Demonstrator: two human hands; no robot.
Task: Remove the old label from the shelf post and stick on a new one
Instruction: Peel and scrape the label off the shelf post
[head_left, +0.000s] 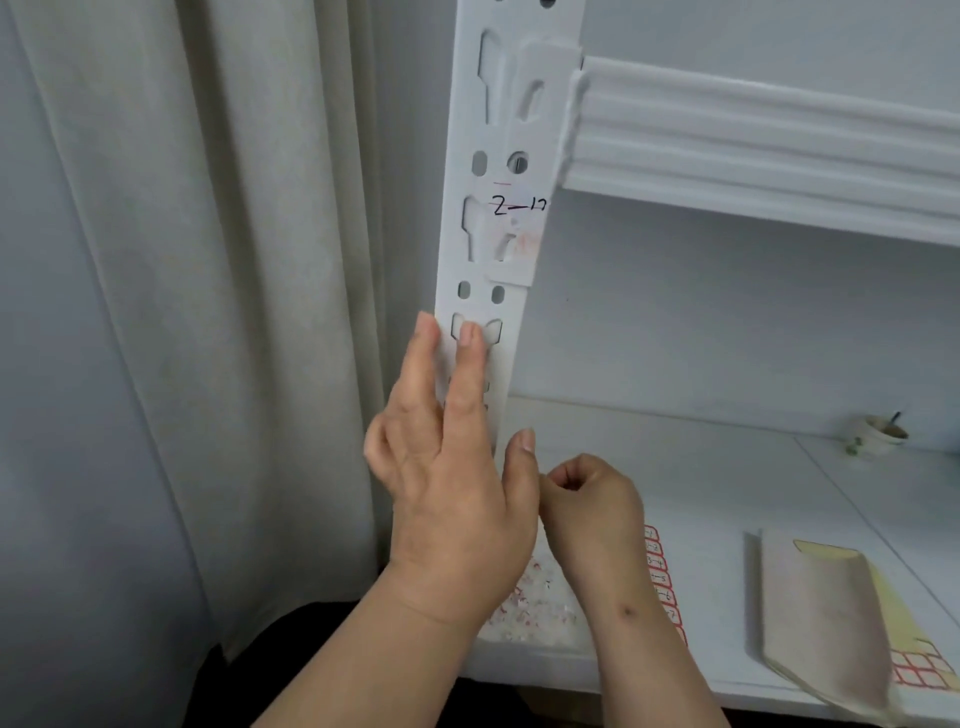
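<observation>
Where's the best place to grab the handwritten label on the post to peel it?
Pinch the label's lower right corner, coming from the right and below. It wraps around the shelf post's edge there and the bottom corner looks slightly lifted, so a fingernail probably gets under it. The left hand rests lower.

A pale curtain (197, 312) is hung to the left. On the lower shelf (727, 493), a small cup (878, 431) is seen near the back right, and a beige folded cloth (826, 629) is laid towards the front right edge.
</observation>
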